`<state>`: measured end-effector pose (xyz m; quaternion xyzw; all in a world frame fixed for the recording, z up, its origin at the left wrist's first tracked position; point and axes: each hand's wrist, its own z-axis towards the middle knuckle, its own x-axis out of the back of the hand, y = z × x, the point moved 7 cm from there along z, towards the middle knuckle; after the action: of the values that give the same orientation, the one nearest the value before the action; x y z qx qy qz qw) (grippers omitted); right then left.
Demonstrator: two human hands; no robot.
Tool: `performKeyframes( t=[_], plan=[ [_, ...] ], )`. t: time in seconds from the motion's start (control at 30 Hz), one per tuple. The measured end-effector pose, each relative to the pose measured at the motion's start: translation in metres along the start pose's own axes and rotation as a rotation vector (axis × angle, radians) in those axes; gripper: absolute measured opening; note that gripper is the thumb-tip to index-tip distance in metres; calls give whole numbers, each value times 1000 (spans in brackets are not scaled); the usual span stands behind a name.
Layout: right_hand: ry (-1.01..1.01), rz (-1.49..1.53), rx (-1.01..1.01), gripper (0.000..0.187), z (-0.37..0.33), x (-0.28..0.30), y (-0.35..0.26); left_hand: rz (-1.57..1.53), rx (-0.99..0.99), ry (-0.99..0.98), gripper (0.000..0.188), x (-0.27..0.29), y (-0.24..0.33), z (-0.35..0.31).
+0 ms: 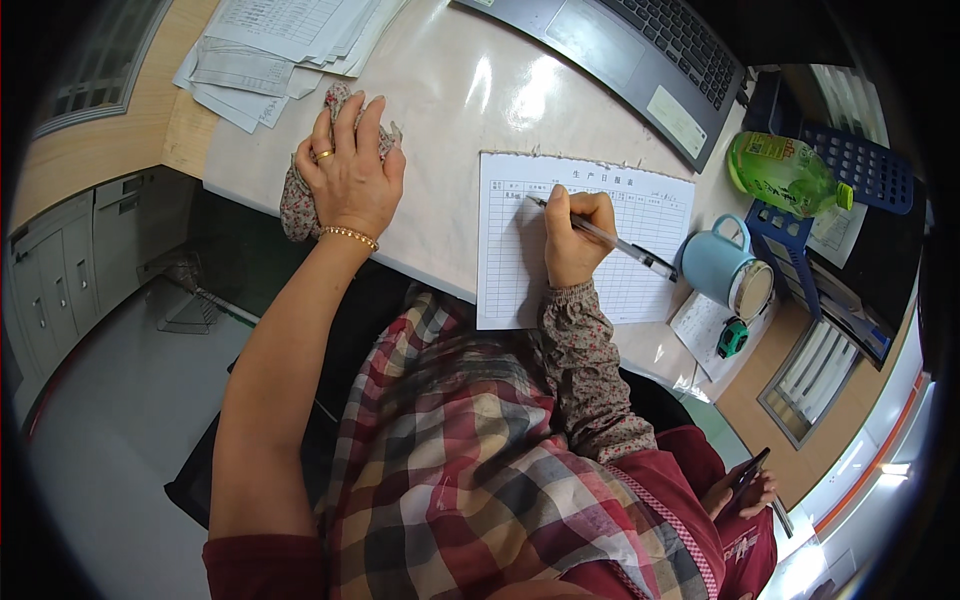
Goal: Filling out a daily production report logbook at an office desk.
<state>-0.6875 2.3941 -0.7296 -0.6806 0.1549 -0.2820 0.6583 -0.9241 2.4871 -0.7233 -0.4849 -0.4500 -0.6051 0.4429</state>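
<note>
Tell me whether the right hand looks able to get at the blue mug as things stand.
Likely yes: the blue mug sits beside the paper form, and only the pen juts between it and the right hand. That pen occupies the grip, though, so it may need putting down first.

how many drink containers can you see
2: a green bottle to the right of the laptop, and a light blue mug just right of the form under the right hand. Others could be hidden at the far right.
</note>
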Motion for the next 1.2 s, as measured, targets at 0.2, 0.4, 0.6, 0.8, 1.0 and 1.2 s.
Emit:
performKeyframes(
  t=[0.2,0.4,0.6,0.8,1.0,1.2],
  plan=[
    [-98,-116,119,25,-14,3,5,5,-5,20,52,-6,12,-4],
    [-131,-142,117,26,-13,8,19,9,-6,26,51,-16,19,-9],
    [-135,-155,89,27,-14,4,17,12,-13,31,51,-19,17,-12],
    [-146,-174,102,26,-18,-5,12,14,-10,22,51,-15,8,-11],
    [-168,-235,154,27,-21,-12,11,5,-11,18,52,-12,1,-11],
    [-172,-222,154,27,-21,-13,10,3,-10,15,52,-13,0,-10]
  ],
)
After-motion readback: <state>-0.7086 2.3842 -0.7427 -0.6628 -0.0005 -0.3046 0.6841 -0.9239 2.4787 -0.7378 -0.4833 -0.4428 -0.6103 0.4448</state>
